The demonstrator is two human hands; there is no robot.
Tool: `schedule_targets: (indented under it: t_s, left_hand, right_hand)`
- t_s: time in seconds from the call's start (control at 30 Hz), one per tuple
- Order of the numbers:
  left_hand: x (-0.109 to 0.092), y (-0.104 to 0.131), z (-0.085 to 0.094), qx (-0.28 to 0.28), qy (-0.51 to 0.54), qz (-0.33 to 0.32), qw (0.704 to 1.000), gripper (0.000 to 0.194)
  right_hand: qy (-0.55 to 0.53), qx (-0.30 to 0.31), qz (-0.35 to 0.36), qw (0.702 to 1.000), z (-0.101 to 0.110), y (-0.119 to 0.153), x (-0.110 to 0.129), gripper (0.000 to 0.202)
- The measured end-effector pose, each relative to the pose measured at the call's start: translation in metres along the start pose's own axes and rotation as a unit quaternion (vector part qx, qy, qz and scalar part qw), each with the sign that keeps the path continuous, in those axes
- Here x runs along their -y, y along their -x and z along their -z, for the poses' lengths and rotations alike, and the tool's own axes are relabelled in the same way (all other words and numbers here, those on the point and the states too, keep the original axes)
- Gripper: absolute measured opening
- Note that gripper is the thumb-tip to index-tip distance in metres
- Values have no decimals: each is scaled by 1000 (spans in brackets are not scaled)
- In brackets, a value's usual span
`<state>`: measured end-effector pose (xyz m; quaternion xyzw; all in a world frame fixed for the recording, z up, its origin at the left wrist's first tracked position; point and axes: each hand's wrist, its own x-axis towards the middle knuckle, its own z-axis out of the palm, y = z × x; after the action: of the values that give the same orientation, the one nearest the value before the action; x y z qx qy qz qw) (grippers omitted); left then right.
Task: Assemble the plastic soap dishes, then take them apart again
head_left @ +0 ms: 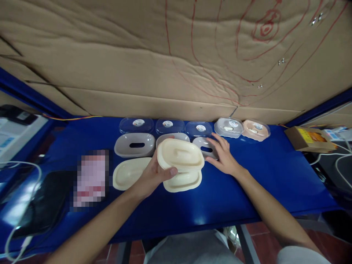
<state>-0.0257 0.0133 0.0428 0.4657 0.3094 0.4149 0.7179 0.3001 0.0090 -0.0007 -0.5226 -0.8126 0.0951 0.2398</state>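
Observation:
My left hand [155, 174] is closed around the left end of a cream oval plastic piece [183, 153], with its thumb on the near rim. The piece is raised and tilted, with a shallow raised bar along its middle. Beneath it lies a similar cream piece [184, 183]; another cream piece [128, 176] rests left, partly behind my wrist. My right hand [224, 156] spans the right end of a light grey oval cover [198, 145] with a slot, thumb near side, fingers far side. A second grey cover [172, 138] is mostly hidden behind the held piece.
Another slotted grey cover [121, 146] lies at left. Labelled clear lids [137, 125] line the back, beside a white boxed piece [228, 128] and a pinkish one [255, 131]. A blurred-out item [92, 179] lies left; a cardboard box [309, 139] stands right on the blue table [220, 205].

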Motion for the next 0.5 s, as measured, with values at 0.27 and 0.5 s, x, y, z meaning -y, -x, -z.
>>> schedule_targets:
  t_s: [0.27,0.5]
  left_hand:
    - [5,3,1,20,-22,15,999,114]
    - [8,2,3,45,-59,30,997,112]
  right_hand:
    - [43,-75,-84,993,-7,-4,1,69]
    - [-67,-138,-143,978,-5,-6,1,62]
